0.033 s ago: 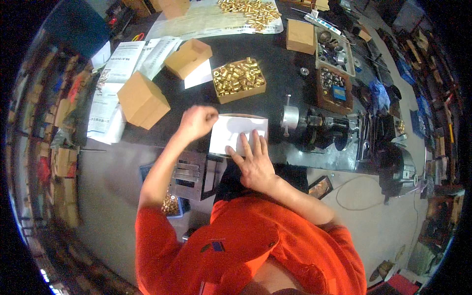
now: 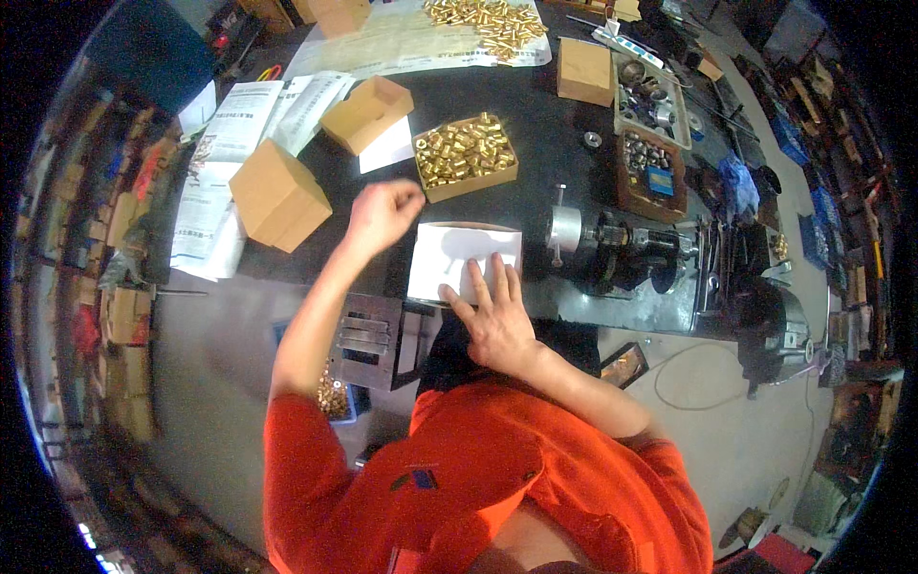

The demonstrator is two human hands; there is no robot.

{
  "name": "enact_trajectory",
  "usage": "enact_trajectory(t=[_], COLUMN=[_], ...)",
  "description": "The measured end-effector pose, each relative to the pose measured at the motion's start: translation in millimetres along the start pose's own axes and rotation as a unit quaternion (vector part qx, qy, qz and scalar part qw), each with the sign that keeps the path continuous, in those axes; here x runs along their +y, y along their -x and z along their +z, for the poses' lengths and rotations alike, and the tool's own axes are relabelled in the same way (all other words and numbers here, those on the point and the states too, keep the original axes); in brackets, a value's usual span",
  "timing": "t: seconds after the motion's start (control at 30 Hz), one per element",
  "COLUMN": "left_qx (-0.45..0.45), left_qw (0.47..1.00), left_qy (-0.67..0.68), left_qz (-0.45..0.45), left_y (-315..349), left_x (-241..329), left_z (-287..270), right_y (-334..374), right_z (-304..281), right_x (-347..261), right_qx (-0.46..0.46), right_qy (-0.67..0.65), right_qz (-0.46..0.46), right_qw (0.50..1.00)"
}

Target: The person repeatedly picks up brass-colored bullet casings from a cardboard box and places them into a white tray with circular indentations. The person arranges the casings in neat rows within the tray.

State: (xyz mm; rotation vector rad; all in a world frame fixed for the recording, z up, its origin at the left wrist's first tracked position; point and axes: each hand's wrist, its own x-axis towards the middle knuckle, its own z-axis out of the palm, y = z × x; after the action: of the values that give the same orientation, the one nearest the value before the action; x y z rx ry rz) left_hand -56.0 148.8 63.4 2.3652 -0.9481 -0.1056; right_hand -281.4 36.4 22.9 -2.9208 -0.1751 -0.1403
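A white sheet of paper (image 2: 448,251) lies on the dark workbench (image 2: 545,134) in front of me. My right hand (image 2: 492,320) rests flat on the sheet's near edge, fingers spread, pinning it down. My left hand (image 2: 382,215) hovers just left of the sheet, curled into a fist; whether anything is inside it is hidden. Just beyond that fist stands an open cardboard box full of small brass fittings (image 2: 466,153). My orange sleeves fill the lower part of the view.
Closed cardboard boxes (image 2: 277,196) and an open empty one (image 2: 368,113) sit to the left, beside printed sheets (image 2: 229,153). A small metal machine (image 2: 622,251) stands to the right of the paper. Trays of metal parts (image 2: 650,105) and a brass pile (image 2: 488,19) lie farther back.
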Motion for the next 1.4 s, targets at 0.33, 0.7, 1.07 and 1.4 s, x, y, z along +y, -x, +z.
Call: enact_trajectory(t=[0.33,0.7,1.07,1.4], left_qx=[-0.006,-0.015,-0.086,-0.174], left_qw=[0.969,0.958,0.988,0.966], left_qy=[-0.245,-0.283,-0.007,-0.069], left_qz=[-0.003,0.046,0.128,0.178], left_y=[-75,-79,-17,-8], left_x=[-20,-11,52,71], left_z=[32,34,35,80], right_y=[1,3,2,1], right_z=[4,5,4,4], right_x=[1,2,3,2], right_qx=[0.019,0.020,0.016,-0.007], right_qy=[-0.003,-0.015,-0.008,0.020], right_qz=[-0.004,0.002,-0.008,0.009], right_qw=[1.000,1.000,1.000,1.000])
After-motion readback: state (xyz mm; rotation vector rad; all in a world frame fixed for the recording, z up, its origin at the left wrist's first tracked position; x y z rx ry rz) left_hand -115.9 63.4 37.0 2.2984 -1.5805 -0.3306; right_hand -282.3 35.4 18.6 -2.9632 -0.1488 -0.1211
